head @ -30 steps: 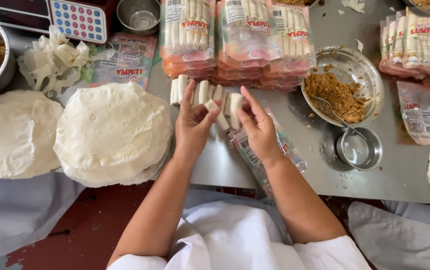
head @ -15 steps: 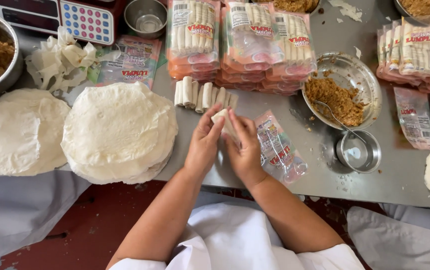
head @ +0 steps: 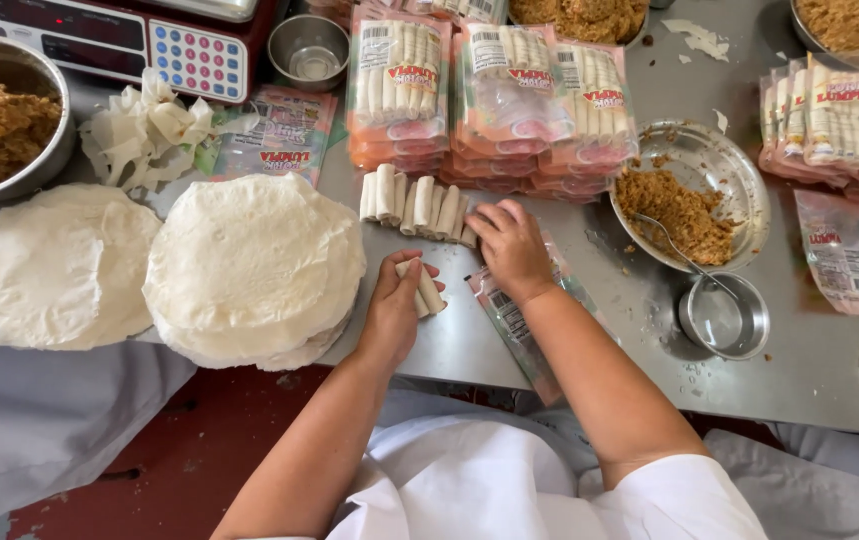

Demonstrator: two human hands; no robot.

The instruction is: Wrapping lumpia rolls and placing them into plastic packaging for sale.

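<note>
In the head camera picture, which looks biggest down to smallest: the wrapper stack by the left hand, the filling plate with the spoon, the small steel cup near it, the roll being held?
1. Wrapper stack
2. Filling plate
3. Small steel cup
4. Roll in the left hand

Pale rolls [head: 421, 285] (uncooked) lying on steel table [head: 589, 300].

The left hand [head: 396, 305] holds two rolls [head: 421, 287] at the frame centre. The right hand [head: 511, 247] reaches the roll row [head: 417, 207], just above.
</note>
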